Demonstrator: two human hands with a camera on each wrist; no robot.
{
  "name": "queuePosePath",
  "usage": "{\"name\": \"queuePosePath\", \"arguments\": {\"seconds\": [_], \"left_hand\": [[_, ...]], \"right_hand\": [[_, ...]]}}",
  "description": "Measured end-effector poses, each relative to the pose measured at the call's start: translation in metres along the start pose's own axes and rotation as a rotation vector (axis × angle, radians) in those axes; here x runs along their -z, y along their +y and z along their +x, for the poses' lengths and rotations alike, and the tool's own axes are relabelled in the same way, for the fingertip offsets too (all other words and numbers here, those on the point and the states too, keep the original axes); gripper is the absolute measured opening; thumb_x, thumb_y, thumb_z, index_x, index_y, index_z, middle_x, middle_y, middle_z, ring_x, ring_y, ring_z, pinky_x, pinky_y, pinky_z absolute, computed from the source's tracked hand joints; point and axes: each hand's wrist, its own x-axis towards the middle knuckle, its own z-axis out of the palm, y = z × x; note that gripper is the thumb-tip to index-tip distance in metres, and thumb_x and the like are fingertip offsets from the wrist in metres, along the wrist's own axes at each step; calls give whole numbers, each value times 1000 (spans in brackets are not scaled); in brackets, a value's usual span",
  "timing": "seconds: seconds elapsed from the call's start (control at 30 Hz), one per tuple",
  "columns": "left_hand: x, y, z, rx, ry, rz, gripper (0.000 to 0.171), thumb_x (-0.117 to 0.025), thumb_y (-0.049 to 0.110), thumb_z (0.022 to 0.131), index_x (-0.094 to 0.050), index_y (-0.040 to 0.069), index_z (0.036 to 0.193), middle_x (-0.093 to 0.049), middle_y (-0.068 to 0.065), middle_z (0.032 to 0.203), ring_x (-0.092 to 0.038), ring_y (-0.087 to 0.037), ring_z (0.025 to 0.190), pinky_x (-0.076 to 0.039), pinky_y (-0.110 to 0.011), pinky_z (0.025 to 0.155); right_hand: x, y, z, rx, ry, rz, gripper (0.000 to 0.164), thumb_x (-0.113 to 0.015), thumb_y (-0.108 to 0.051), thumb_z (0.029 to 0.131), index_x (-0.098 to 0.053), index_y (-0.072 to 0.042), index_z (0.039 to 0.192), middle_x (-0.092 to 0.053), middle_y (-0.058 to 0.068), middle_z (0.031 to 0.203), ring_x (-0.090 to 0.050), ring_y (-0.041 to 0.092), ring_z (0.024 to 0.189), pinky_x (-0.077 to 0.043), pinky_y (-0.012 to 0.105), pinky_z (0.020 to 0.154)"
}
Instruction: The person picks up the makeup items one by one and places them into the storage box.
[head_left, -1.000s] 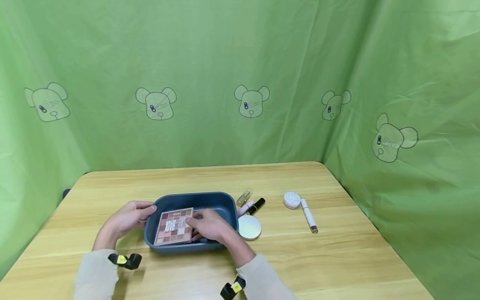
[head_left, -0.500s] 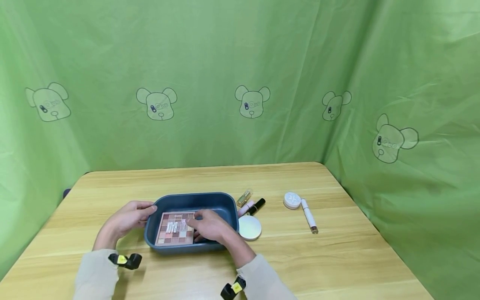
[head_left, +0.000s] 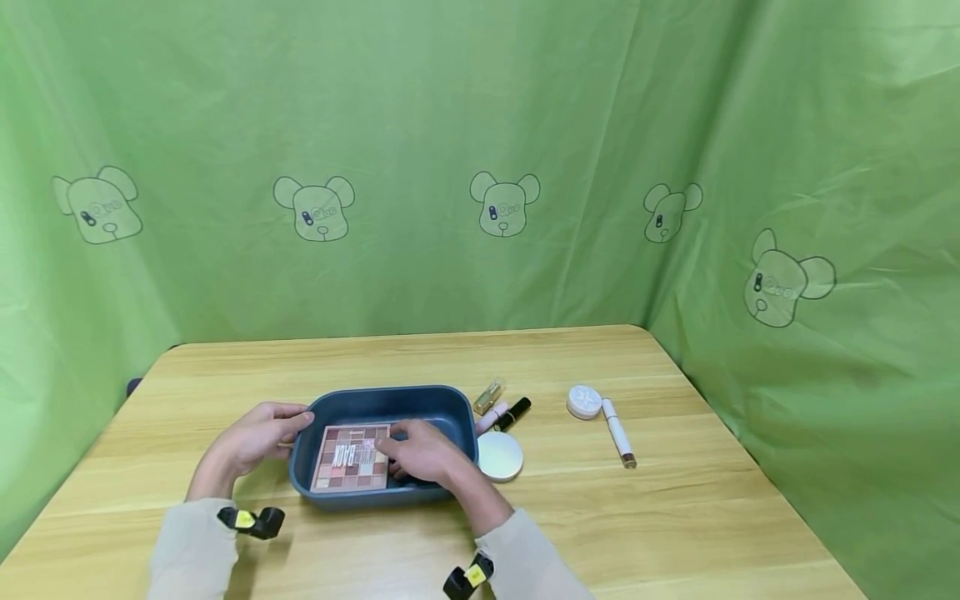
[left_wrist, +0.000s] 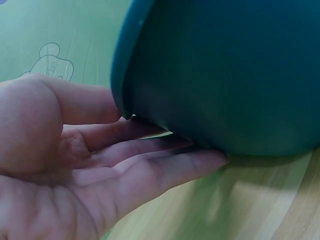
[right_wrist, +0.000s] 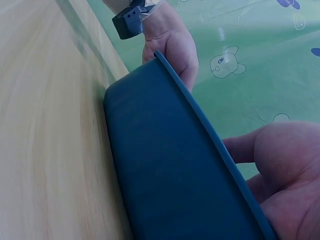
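Observation:
A dark blue rectangular tub (head_left: 390,497) with rounded corners stands on the table. My left hand (head_left: 258,436) grips its left end, thumb on the rim and fingers against the outer wall, as the left wrist view shows with the tub (left_wrist: 225,80) close up. Inside, at the left, an eyeshadow palette (head_left: 347,468) with pinkish squares and white lettering lies flat. My right hand (head_left: 423,452) reaches over the near rim and holds the palette's right edge, thumb on top. In the right wrist view the tub (right_wrist: 165,150) wall hides those fingertips.
Right of the tub lie a round white compact (head_left: 500,457), a pale pink tube (head_left: 491,417), a black tube (head_left: 513,413) and a clear gold-toned bottle (head_left: 489,396). Farther right are a round white case (head_left: 583,402) and a slim white tube (head_left: 618,432). Green curtains enclose the table (head_left: 675,517).
The palette's far edge, raised and tilted a second ago, has come down, so it lies flat in the tub. Both hands have stayed nearly in place.

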Motion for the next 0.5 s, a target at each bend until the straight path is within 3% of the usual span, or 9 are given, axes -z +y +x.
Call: {"name": "queuePosePath", "arguments": {"seconds": [0.5], "left_hand": [[1,-1,1,12,5,8,56,-46,18,108,-33,-22,144,-45,-40,145,-52,-49,132,-56,-51,100]], "right_hand": [[3,4,3,7,-32,36,51,-60,-27,102,-52,7,141,-71,17,116,-73,28,91,-63,43,82]]}}
